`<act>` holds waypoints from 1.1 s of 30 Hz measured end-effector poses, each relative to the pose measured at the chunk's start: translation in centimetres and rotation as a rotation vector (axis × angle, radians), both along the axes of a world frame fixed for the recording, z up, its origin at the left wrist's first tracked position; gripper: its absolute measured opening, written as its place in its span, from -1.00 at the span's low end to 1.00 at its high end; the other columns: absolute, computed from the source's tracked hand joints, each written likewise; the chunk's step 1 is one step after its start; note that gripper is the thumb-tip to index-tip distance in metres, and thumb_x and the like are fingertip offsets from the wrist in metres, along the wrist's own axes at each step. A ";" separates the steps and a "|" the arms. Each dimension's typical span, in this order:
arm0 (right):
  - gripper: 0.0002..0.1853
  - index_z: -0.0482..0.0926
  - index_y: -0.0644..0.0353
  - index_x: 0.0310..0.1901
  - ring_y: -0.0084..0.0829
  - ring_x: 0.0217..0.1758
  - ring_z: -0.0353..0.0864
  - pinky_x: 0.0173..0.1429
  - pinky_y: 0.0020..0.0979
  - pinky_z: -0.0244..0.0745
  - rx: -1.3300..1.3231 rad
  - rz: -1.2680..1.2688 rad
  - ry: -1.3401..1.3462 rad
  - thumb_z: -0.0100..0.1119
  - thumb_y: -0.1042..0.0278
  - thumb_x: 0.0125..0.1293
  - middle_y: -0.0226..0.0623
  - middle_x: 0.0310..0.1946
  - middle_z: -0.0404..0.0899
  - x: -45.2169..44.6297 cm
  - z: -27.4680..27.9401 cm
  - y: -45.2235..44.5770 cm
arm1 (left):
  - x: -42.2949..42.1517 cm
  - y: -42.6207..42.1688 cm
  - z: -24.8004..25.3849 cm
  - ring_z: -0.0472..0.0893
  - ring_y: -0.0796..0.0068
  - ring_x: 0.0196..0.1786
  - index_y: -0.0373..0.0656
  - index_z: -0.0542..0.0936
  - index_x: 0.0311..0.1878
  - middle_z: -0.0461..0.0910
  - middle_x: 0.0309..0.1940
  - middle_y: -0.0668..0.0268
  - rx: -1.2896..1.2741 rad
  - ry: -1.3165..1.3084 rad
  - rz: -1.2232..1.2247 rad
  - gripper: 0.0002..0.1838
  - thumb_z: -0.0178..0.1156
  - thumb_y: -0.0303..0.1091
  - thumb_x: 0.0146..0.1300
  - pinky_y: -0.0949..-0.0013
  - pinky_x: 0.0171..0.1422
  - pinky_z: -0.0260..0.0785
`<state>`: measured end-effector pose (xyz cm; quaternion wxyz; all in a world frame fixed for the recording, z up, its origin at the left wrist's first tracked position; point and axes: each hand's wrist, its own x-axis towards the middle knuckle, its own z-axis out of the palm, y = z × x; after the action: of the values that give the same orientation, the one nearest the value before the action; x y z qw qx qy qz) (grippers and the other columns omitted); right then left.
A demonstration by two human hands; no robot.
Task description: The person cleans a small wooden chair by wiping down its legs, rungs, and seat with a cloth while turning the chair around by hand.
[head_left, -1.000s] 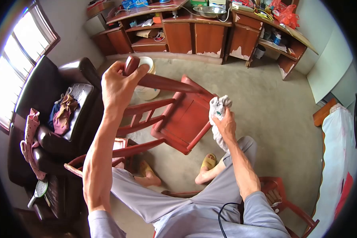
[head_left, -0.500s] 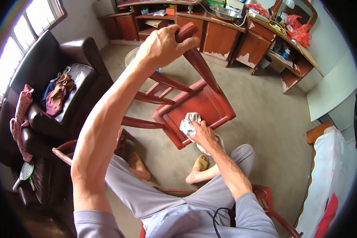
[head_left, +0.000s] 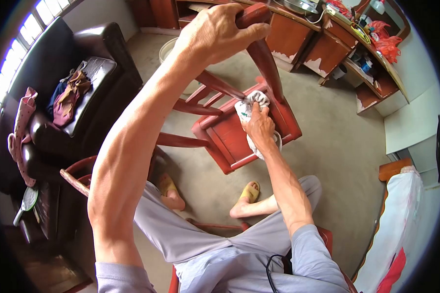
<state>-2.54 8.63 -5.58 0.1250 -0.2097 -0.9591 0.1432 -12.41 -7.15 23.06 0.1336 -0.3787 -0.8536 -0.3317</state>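
A red wooden chair [head_left: 230, 141] is held tilted above the floor in front of me. My left hand [head_left: 217, 34] grips the top end of its back, fingers wrapped round the wood. My right hand [head_left: 260, 126] presses a white cloth [head_left: 252, 105] onto the seat, close to where the back slats meet it. Part of the cloth hangs beneath my right hand, over the seat's near edge.
Dark leather sofas [head_left: 90, 110] with clothes [head_left: 71, 100] on them stand at the left. A pale bucket [head_left: 167, 50] is behind my left forearm. Worn wooden cabinets [head_left: 291, 36] line the back. Another red chair [head_left: 76, 178] is at the lower left.
My left hand has moved right and away with the chair top, turning the chair. My right hand has brought the cloth from the seat's outer edge across the seat toward the back slats.
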 end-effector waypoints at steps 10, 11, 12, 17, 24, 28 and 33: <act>-0.32 0.46 0.11 0.26 0.18 -0.11 0.73 -0.01 0.09 0.67 -0.073 0.383 -0.240 0.49 0.23 0.09 0.23 0.02 0.51 5.3 -10.0 -9.9 | 1.3 0.5 -0.6 0.78 0.00 -0.11 -0.10 0.75 0.01 0.78 -0.25 0.05 0.038 0.046 -0.111 -0.32 0.28 0.34 0.14 0.03 0.06 0.62; -0.32 0.46 0.10 0.26 0.19 -0.10 0.72 0.01 0.11 0.66 -0.073 0.466 -0.348 0.50 0.23 0.08 0.24 0.01 0.51 6.3 -10.3 -9.1 | 1.2 0.4 -0.8 0.78 0.00 -0.11 -0.10 0.75 0.01 0.78 -0.25 0.05 0.041 0.046 -0.109 -0.32 0.28 0.34 0.14 0.03 0.06 0.62; -0.32 0.46 0.10 0.26 0.19 -0.10 0.72 0.01 0.11 0.66 -0.066 0.462 -0.348 0.50 0.23 0.08 0.24 0.01 0.51 7.2 -10.3 -8.4 | 1.1 0.5 -1.0 0.78 0.01 -0.11 -0.10 0.75 0.01 0.78 -0.26 0.05 0.029 0.081 -0.099 -0.34 0.29 0.32 0.14 0.04 0.05 0.63; -0.24 0.46 -0.09 0.35 0.24 -0.12 0.70 -0.01 0.15 0.62 -0.074 0.422 -0.323 0.52 0.17 0.05 0.16 0.00 0.52 6.7 -7.0 -5.7 | 2.1 -0.1 -0.4 0.79 0.06 -0.14 -0.10 0.76 0.01 0.78 -0.33 0.06 0.006 0.061 -0.137 -0.39 0.31 0.26 0.17 0.04 0.03 0.64; -0.45 0.55 0.16 0.17 0.08 -0.05 0.76 0.02 -0.05 0.70 0.056 0.469 -0.280 0.42 0.31 0.09 0.13 0.04 0.57 -0.6 -2.8 -6.5 | 2.4 0.6 -0.9 0.79 0.05 -0.16 -0.02 0.76 0.11 0.79 -0.31 0.07 0.098 0.108 -0.132 -0.38 0.30 0.25 0.17 0.03 0.02 0.65; -0.38 0.56 0.19 0.22 0.01 0.03 0.77 0.10 -0.14 0.70 0.068 0.438 -0.441 0.46 0.26 0.08 0.12 0.12 0.59 -1.7 -2.8 -7.9 | 2.4 0.7 -0.4 0.78 -0.02 -0.16 -0.19 0.71 0.01 0.75 -0.31 -0.06 0.082 0.055 -0.151 -0.42 0.30 0.19 0.26 0.02 0.00 0.62; -0.41 0.56 0.19 0.15 0.16 0.04 0.73 0.11 -0.02 0.67 -0.024 0.454 -0.332 0.44 0.26 0.03 0.20 0.01 0.64 0.4 -4.2 -7.5 | 1.6 0.6 0.0 0.76 -0.13 -0.22 -0.39 0.66 -0.11 0.70 -0.37 -0.18 0.031 0.025 -0.158 -0.38 0.30 0.15 0.32 -0.01 -0.08 0.58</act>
<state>-2.16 1.11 -9.81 -0.0715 -0.0116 -0.9872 0.1424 -10.81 -6.52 23.05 0.1236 -0.4468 -0.8143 -0.3495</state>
